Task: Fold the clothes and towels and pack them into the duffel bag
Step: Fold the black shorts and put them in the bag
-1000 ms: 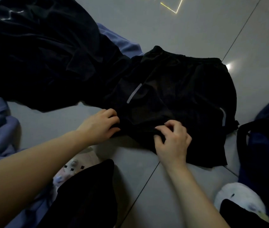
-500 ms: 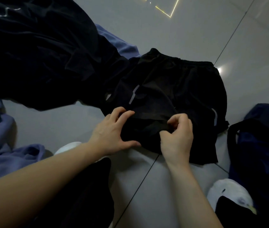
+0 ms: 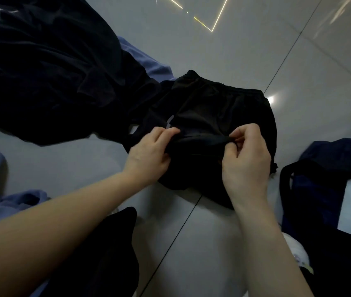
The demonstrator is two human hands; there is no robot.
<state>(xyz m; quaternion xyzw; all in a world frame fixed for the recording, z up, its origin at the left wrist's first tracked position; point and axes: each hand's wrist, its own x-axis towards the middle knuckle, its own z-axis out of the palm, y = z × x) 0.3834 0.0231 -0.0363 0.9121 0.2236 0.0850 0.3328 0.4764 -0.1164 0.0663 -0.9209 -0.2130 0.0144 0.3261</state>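
Two hands, left hand (image 3: 149, 159) and right hand (image 3: 245, 166), pinch black shorts (image 3: 224, 110) beside navy duffel bag (image 3: 320, 189).

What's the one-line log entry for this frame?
step: folding black shorts | left hand: pinches hem | right hand: pinches hem | duffel bag: right

I am looking down at a floor (image 3: 245, 50) of big, pale grey, glossy tiles. A thin dark grout line (image 3: 286, 61) runs from the far right down toward me, and a second one (image 3: 170, 243) carries on along the same slant in the near middle. Far off, near the top edge, bright yellowish streaks of reflected light (image 3: 211, 22) form an angular shape on the tile. A small white glare spot (image 3: 270, 99) shines on the floor further right.
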